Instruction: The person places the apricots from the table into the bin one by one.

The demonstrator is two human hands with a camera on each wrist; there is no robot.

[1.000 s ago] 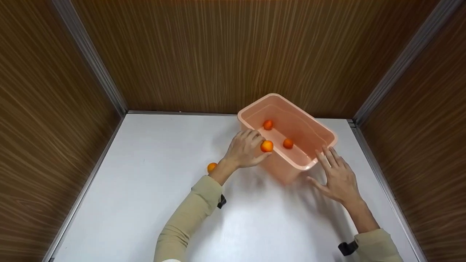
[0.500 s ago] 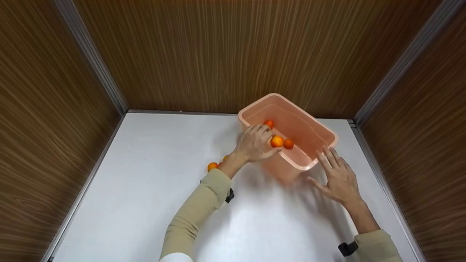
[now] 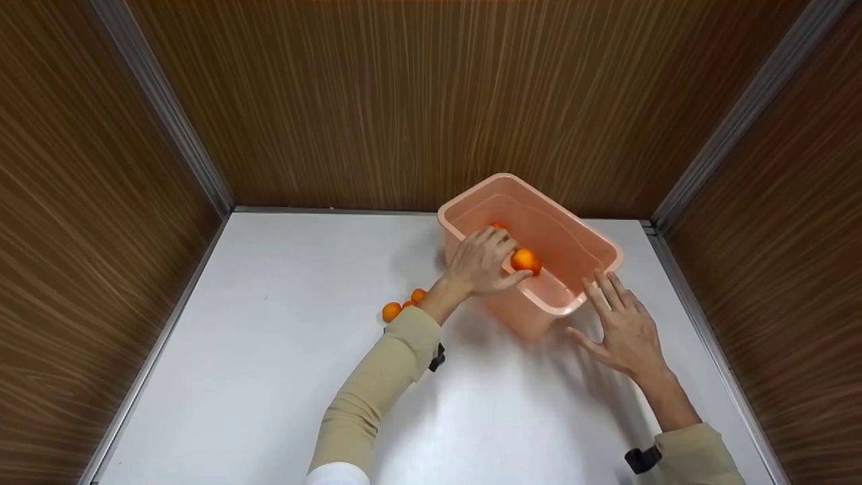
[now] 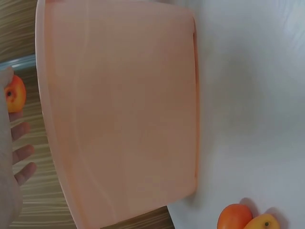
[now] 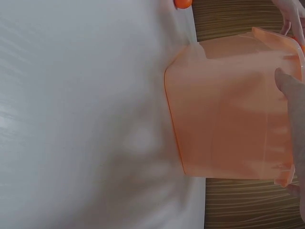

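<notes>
My left hand [image 3: 510, 263] pinches a small orange fruit [image 3: 524, 260] between thumb and fingers, just over the near long rim of a pink plastic bin [image 3: 543, 190]. The left wrist view shows the same fruit [image 4: 15, 93] at my fingertips above the bin's outer wall [image 4: 119, 109]. Another orange [image 3: 497, 225] peeks out inside the bin behind my fingers. My right hand [image 3: 616, 315] lies with its fingers straight and spread at the bin's near right corner and holds nothing. Its thumb [image 5: 291, 93] lies against the bin wall [image 5: 228, 109].
Two more oranges [image 3: 391, 311] [image 3: 418, 295] lie on the white table [image 3: 269, 350] beside my left forearm, also low in the left wrist view [image 4: 234, 217]. Wooden walls close in the table at the back and on both sides.
My left hand has carried the orange rightward, from beside the bin's near wall to over its inside. The forearm moved off and uncovered a second orange on the table. The right hand stayed still.
</notes>
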